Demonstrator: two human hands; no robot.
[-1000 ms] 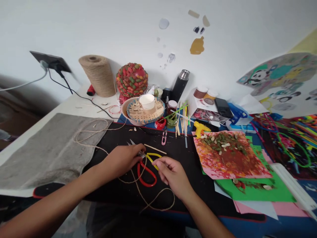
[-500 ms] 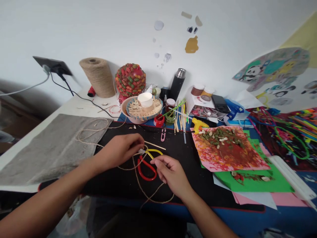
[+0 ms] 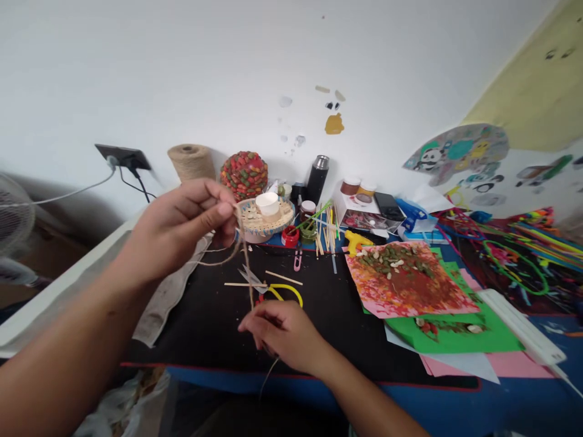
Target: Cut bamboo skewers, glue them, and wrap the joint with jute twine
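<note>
Brown jute twine (image 3: 246, 255) runs between our hands, pinched in the raised left hand (image 3: 191, 224) and in the curled fingers of the right hand (image 3: 285, 331). Behind it lie metal scissors with yellow and red handles (image 3: 263, 289); our left is up and left of them, our right nearer us. Beyond the scissors sit pink-handled snips (image 3: 297, 259).

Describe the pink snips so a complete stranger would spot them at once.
Start with the black mat and find the open scissors with yellow and red handles. Look past them toward the wall, to the mat's far edge, just in front of the red jar. The pink snips lie there, narrower and much smaller than the scissors, with a pink handle.
</note>
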